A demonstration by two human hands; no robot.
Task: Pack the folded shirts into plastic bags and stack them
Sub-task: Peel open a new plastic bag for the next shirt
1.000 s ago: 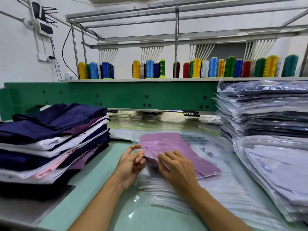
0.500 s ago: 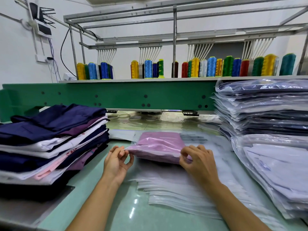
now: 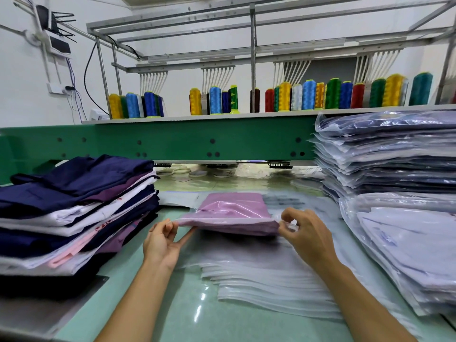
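Purple shirt (image 3: 234,206) is lying bagged, left hand (image 3: 161,240) and right hand (image 3: 307,234) pinching the bag (image 3: 229,221) mouth; pile (image 3: 74,206) left of it waiting.

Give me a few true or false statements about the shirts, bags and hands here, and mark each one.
1. The pink shirt is inside a bag. True.
2. Only the right hand holds that bag. False: the left hand pinches its other near corner too.
3. The unbagged shirts are piled on the right. False: they are on the left; the bagged stack is on the right.
4. Empty bags lie under the pink shirt. True.
5. The top unbagged shirt is white. False: it is navy.
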